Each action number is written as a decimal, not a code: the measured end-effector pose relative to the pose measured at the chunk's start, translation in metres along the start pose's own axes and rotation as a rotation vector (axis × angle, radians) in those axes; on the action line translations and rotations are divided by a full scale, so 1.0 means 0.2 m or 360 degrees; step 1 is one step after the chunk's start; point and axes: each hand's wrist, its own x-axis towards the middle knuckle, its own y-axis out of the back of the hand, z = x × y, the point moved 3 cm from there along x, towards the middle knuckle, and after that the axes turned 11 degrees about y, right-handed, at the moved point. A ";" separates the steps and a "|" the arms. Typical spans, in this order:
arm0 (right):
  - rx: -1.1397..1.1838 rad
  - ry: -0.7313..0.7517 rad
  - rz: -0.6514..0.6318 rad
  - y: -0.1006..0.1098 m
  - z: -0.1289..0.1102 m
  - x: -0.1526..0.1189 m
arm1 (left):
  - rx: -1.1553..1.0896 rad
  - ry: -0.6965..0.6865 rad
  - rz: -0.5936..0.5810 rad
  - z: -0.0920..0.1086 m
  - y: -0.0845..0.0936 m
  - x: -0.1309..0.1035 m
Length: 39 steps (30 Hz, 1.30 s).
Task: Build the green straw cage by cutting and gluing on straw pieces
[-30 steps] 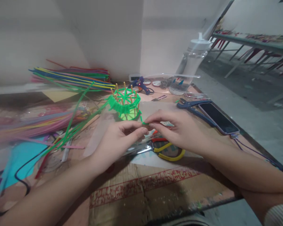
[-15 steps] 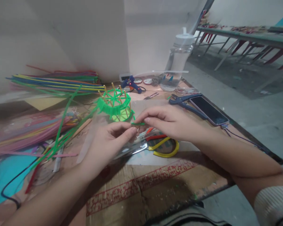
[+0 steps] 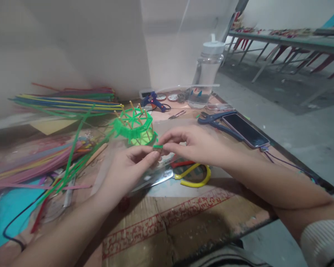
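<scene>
A short green strip, which looks like a piece of pipe cleaner [image 3: 157, 147], is pinched between my two hands. The thumb and index finger of my left hand [image 3: 136, 157] close on its left end. From the other side my right hand [image 3: 183, 142] grips it with bent fingers. Just behind stands a small round green frame with wooden sticks [image 3: 133, 124]. Scissors [image 3: 196, 176] with yellow and orange handles lie beneath my hands, their blades partly hidden by my left hand.
Bundles of coloured pipe cleaners [image 3: 69, 98] lie at the left. A blue glue gun [image 3: 155, 101] and a clear water bottle [image 3: 206, 76] stand at the back. Pliers [image 3: 221, 122] and a phone [image 3: 246, 129] rest at the right, a cable running from the phone.
The green strip between my fingers now shows shorter and thicker, and my right fingertips have shifted slightly left towards my left hand. The view has moved a little.
</scene>
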 end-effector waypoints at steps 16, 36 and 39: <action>-0.0492 -0.0059 -0.0128 -0.15 0.24 0.03 | 0.1419 -0.0367 0.0616 0.05 0.31 0.02; -0.0922 -0.0167 0.0319 0.29 0.59 0.43 | 0.1214 -0.0756 0.0314 0.10 0.30 0.30; -0.0828 -0.0221 0.0360 0.31 0.71 0.54 | 0.1178 -0.0767 0.0276 0.10 0.30 0.30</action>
